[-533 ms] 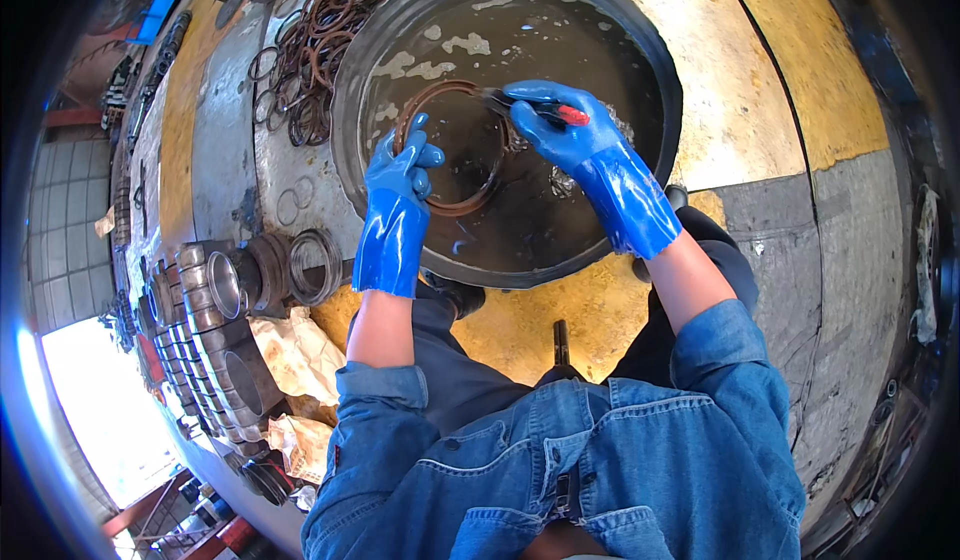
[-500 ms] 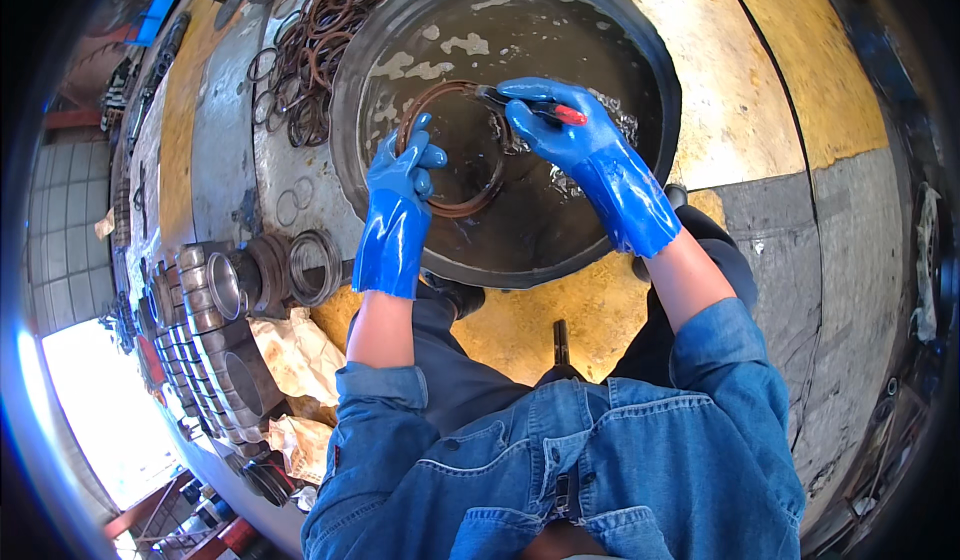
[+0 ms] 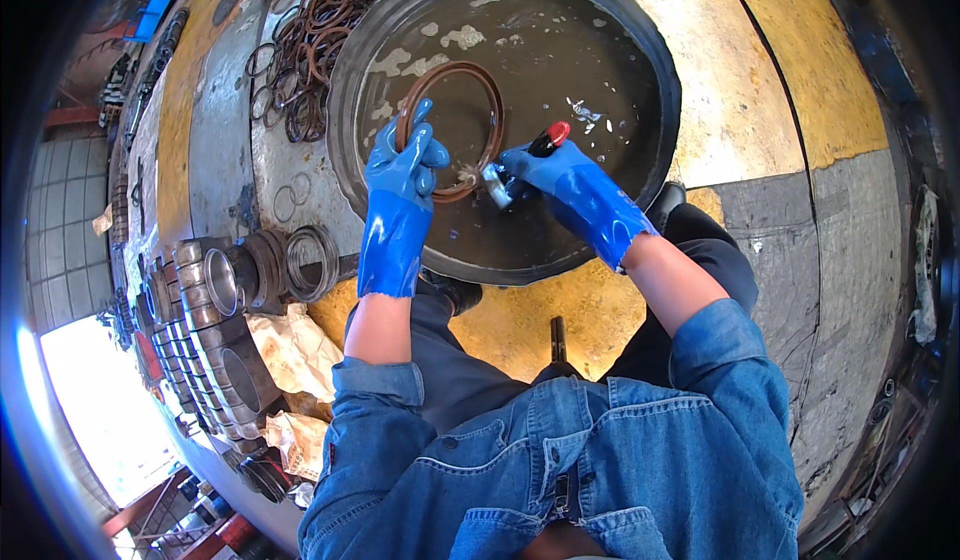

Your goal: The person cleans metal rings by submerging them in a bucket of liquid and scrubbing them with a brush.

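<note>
My left hand (image 3: 403,165), in a blue rubber glove, is closed around the left side of a wide reddish-brown ring (image 3: 497,110). The ring is held tilted over a round dark tub (image 3: 345,125) of murky water. In its matching glove, my right hand (image 3: 560,172) grips a brush (image 3: 550,140) with a black and red handle. The brush's pale bristles are at the lower right part of the ring, seemingly against it. Gloved fingers hide part of the brush handle and the ring's left edge.
A heap of rusty rings (image 3: 325,35) lies left of the tub's far side. Stacked metal cylinders (image 3: 205,310), more rings (image 3: 312,260) and crumpled brown paper (image 3: 295,355) are at the near left. My shoe (image 3: 668,200) touches or nearly touches the tub's right side.
My right hand has moved the brush from the ring's far top edge down to its lower right. The ring faces me more fully, and my left hand keeps its hold.
</note>
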`<state>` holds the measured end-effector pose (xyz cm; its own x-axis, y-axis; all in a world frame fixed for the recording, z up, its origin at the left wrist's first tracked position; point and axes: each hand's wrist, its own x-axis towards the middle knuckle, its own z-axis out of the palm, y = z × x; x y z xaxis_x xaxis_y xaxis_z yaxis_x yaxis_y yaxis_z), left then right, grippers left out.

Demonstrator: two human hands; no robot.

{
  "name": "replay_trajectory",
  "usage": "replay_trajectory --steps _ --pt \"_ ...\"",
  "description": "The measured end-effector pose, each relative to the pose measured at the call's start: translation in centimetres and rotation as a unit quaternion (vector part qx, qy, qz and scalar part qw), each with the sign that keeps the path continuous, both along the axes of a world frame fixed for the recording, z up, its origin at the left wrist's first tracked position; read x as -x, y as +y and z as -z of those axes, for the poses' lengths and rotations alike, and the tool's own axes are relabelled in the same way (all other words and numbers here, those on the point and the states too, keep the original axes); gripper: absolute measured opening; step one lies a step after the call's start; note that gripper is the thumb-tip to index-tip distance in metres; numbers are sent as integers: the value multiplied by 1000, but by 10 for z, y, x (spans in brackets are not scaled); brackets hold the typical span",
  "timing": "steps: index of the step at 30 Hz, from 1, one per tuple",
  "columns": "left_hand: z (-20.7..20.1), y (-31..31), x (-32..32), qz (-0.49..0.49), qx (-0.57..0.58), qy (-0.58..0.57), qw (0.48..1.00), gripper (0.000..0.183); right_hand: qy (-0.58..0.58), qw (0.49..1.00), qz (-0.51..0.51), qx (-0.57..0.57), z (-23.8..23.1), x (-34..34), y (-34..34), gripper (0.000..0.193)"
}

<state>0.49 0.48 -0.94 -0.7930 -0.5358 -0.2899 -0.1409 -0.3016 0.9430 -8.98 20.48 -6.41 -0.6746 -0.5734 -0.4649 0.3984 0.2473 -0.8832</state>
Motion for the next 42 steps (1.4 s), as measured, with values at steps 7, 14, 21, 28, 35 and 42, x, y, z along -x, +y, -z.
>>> replay_trajectory --steps 7,14,21,28,35,42 --pt "6 -1 4 -4 88 -22 996 34 81 996 -34 13 -15 11 1 25" --pt "6 11 6 85 124 -50 987 36 509 850 -21 -131 -20 29 1 27" --pt "3 19 6 112 112 -27 987 34 99 981 -72 -148 -1 26 -4 25" --pt "3 18 3 94 107 -24 990 32 -123 981 -11 148 -19 -6 1 27" --pt "9 -16 5 -24 -4 75 997 39 81 991 -53 -91 -10 41 16 32" --pt "36 -36 -4 33 -302 192 933 47 89 992 -94 5 -33 32 15 42"
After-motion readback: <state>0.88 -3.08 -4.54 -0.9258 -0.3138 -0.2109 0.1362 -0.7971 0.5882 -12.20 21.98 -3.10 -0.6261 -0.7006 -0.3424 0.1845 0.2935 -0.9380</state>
